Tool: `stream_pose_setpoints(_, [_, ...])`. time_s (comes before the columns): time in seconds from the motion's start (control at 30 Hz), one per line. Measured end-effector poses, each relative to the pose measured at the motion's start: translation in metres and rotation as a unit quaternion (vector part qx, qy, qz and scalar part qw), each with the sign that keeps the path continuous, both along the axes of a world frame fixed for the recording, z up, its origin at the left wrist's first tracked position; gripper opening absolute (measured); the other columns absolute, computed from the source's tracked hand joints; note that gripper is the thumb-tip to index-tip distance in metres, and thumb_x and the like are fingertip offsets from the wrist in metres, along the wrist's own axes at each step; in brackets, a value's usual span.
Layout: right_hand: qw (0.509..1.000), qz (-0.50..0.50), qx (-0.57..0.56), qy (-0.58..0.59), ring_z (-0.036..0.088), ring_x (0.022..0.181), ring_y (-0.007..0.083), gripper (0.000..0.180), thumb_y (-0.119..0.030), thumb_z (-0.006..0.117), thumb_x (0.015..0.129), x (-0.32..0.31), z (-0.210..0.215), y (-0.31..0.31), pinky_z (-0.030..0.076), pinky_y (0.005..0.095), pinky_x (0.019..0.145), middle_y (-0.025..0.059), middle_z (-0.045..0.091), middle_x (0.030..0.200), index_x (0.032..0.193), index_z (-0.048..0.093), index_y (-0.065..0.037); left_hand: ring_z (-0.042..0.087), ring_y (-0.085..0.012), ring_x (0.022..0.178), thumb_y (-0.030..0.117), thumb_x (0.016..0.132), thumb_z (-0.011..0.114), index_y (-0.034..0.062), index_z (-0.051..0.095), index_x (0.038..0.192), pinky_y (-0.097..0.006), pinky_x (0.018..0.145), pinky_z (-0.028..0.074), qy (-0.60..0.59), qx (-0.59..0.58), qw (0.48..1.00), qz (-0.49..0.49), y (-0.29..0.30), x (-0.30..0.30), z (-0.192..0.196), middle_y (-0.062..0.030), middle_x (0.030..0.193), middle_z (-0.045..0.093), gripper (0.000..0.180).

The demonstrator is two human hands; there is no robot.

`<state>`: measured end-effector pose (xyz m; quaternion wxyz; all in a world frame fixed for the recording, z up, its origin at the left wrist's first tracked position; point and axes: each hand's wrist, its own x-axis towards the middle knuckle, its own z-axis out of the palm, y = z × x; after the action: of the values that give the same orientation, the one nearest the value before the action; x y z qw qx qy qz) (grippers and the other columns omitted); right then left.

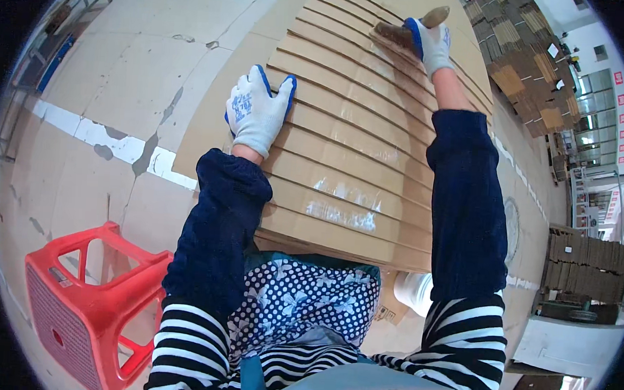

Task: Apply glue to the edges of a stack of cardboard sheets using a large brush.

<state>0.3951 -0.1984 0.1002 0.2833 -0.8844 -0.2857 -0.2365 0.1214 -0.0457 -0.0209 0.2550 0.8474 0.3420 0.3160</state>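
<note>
Overlapping brown cardboard sheets [357, 134] lie fanned out before me, their edges making narrow steps. My right hand [433, 46], in a white glove with blue palm coating, is closed around a brush [395, 37]; its wooden handle end sticks out above the fist. The brush head rests on the far part of the sheets. My left hand [256, 111], gloved the same way, lies on the left edge of the sheets with thumb apart from the fingers, holding nothing. White wet-looking smears [343, 212] show on the nearer sheets.
A red plastic stool [96, 275] lies tipped on its side at the lower left. Partly hidden by my right arm is a white bucket [413, 292]. Cardboard stacks stand at the far right [523, 65] and right [583, 269]. A metal frame [20, 102] is at the left.
</note>
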Motion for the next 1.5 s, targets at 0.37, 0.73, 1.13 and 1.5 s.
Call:
stream_pose_setpoints(0.37, [0.968,0.187,0.111,0.128,0.058,0.058,0.0119,0.018,-0.017,0.061,0.076,-0.063,-0.005,-0.034,0.045,0.0276,0.056,0.0056,0.063,0.066,0.070,0.063,0.000,0.055,-0.0328,0.088,0.051,0.074,0.057,0.0025,0.054,0.096,-0.043,0.074,0.043,0.024,-0.013,1.000,0.009,0.005,-0.006,-0.002,-0.0169,0.090,0.057,0.053])
stream_pose_setpoints(0.73, [0.993,0.112,-0.031,0.011,0.057,0.065,0.0356,0.032,-0.036,0.064,0.074,-0.117,-0.039,-0.034,0.045,0.0417,0.063,0.0155,0.060,0.068,0.074,0.060,-0.004,0.055,-0.0332,0.087,0.051,0.074,0.057,0.0039,0.054,0.091,-0.043,0.074,0.043,0.005,-0.012,1.000,0.005,0.010,-0.007,-0.006,-0.0165,0.090,0.057,0.050])
stream_pose_setpoints(1.13, [0.990,-0.024,-0.120,-0.073,0.057,0.060,0.0229,0.020,-0.024,0.057,0.083,-0.115,0.008,-0.017,0.045,0.0326,0.059,0.0116,0.060,0.068,0.077,0.061,-0.005,0.055,-0.0335,0.086,0.052,0.074,0.057,0.0054,0.053,0.086,-0.044,0.073,0.043,-0.004,-0.012,1.000,-0.014,0.003,-0.001,-0.006,-0.0166,0.089,0.056,0.049])
stream_pose_setpoints(1.5, [0.958,0.225,-0.056,0.167,0.057,0.059,0.0227,0.015,-0.020,0.064,0.074,-0.251,-0.056,-0.077,0.046,0.0339,0.056,0.0101,0.059,0.066,0.073,0.060,-0.005,0.055,-0.0335,0.087,0.052,0.075,0.056,0.0027,0.054,0.095,-0.042,0.075,0.043,0.010,-0.002,1.000,-0.003,0.013,-0.010,-0.008,-0.0174,0.089,0.057,0.053])
